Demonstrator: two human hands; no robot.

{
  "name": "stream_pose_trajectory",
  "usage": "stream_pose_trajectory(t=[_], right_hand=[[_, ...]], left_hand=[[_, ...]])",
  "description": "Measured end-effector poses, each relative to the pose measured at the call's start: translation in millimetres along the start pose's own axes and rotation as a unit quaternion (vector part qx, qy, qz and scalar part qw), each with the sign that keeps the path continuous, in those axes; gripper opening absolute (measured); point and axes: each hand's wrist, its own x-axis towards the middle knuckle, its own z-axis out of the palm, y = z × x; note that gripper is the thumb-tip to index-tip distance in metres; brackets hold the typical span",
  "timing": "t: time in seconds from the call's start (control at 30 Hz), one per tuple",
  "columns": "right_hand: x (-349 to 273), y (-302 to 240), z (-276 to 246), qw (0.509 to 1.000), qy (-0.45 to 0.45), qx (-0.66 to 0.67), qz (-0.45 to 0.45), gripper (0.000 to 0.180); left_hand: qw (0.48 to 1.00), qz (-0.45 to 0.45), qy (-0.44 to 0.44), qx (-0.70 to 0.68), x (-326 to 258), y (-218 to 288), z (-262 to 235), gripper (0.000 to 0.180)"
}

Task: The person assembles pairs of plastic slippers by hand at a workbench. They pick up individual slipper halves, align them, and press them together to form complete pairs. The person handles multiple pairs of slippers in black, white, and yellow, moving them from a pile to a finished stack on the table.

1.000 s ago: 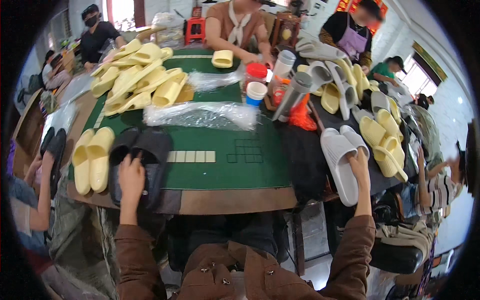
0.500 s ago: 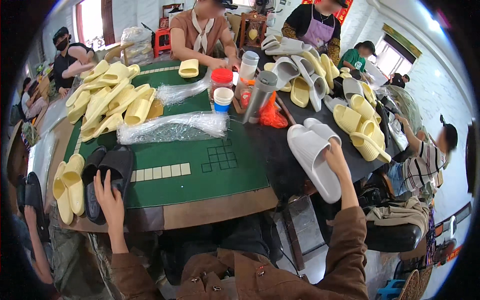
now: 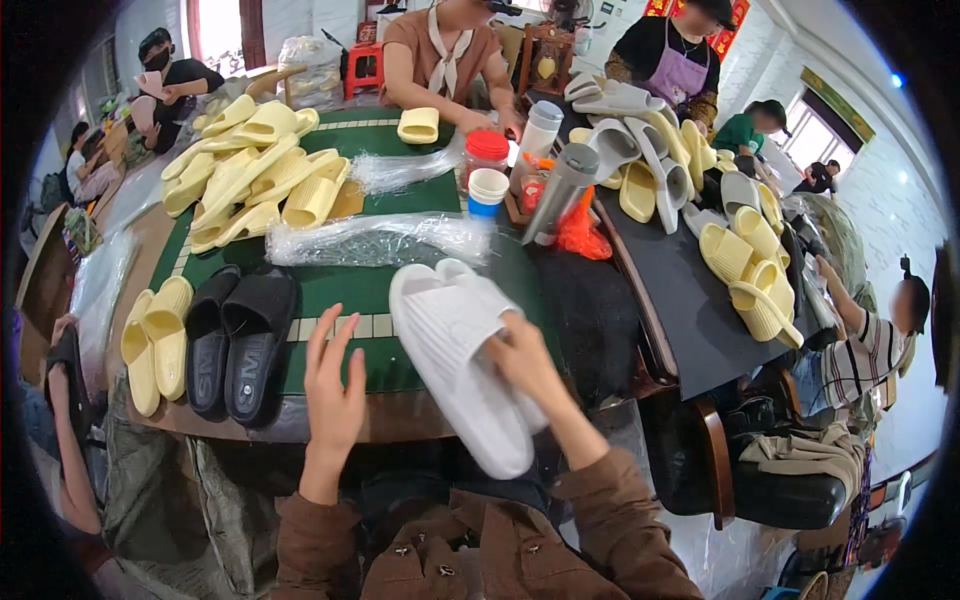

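Right fingers (image 3: 508, 345) clamped on white slippers (image 3: 462, 385) from the right, left fingers (image 3: 335, 355) spread apart, left of the slippers

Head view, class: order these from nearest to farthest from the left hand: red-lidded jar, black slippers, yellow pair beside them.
1. Black slippers, left of the left hand.
2. Yellow pair, farther left.
3. Red-lidded jar, ahead, to the right.

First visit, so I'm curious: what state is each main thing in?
White slippers, held in right grip
Left grip, open, empty
Black slippers, side by side
Yellow pair, side by side
Yellow heap, piled loosely
Jar, lidded
Grey flask, capped
Clear plastic, bunched
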Motion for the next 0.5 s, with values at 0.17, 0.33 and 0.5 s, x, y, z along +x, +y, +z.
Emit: stream_pose_trajectory(t=[0.17,0.33,0.5], right_hand=[[3.3,45.8,64.5,0.993,-0.025,0.106,-0.039,0.028],[-3.9,47.7,39.1,0.980,-0.093,0.175,-0.005,0.030],[-8.1,17.9,-3.9,0.969,-0.147,0.197,0.035,0.045]], left_hand=[[0.999,0.001,-0.042,-0.004,-7.6,-0.8,20.1,0.045],[0.996,0.022,-0.066,0.063,-16.8,-25.8,44.1,0.052],[0.993,0.044,-0.062,0.087,-0.9,-36.0,62.4,0.051]])
